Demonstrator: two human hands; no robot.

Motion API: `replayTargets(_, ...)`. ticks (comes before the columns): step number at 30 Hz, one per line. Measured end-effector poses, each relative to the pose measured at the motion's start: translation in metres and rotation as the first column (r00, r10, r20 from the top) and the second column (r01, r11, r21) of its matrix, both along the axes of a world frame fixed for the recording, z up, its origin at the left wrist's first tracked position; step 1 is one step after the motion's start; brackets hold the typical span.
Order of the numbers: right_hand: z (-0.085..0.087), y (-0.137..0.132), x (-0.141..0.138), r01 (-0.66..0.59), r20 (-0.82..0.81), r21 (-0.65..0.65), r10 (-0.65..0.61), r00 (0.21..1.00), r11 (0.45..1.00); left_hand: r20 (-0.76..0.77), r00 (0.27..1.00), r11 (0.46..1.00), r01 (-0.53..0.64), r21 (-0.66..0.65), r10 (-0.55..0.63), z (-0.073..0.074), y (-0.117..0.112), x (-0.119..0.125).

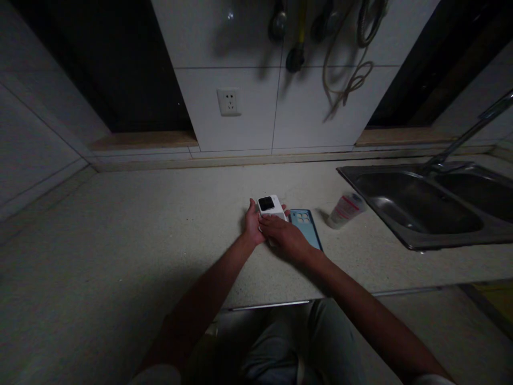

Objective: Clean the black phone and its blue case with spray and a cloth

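Note:
A white smartphone (279,206) with a square black camera block lies back side up in my left hand (253,223). My left fingers pass underneath it, their tips showing at its right edge. Across the lower part of the phone's back rests my right hand (284,235), fingers stretched out flat; whether anything thin lies under them I cannot tell. Just right of the phone, a light blue phone case (306,226) with dark edges and round camera holes sits on the countertop, partly covered by my right hand and wrist.
A clear plastic cup (343,212) with red markings stands on the speckled countertop (140,224), right of the case. Farther right is a double metal sink (404,241) with a faucet (468,133). The tiled wall behind carries a socket (229,102), pipes and a coiled hose (352,80).

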State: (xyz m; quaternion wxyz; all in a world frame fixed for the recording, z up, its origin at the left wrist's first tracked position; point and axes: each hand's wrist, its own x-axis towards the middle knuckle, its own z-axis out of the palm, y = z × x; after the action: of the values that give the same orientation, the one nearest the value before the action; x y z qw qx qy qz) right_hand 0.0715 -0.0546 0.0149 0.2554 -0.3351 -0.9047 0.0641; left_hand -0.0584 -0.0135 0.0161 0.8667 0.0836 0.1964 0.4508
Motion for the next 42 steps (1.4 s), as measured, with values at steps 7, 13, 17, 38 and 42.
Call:
replayTargets(7,-0.009,-0.041,0.026,-0.051,-0.022,0.036,0.052,0.998,0.998,-0.024,0.999,0.999,-0.030,0.010,0.031,0.000,-0.001,-0.001)
replayTargets(13,-0.012,-0.053,0.046,0.073,-0.029,0.117,-0.070,0.997,0.990,-0.025,1.000,0.999,0.001,0.046,0.001,0.002,-0.004,-0.001)
replayTargets(17,-0.014,-0.051,0.047,0.191,-0.064,0.187,-0.182,0.981,0.964,-0.017,0.999,0.999,0.036,0.034,-0.035,0.005,-0.003,-0.002)
replayTargets(38,-0.003,-0.071,0.017,0.443,-0.624,-0.367,-0.569,0.535,0.818,-0.132,0.991,0.977,0.015,0.214,0.014,-0.007,-0.002,0.004)
replayTargets(42,-0.001,-0.074,0.001,0.189,-0.653,-0.677,-0.699,0.290,0.711,-0.196,0.975,0.976,-0.065,0.208,0.107,-0.006,-0.003,0.008)
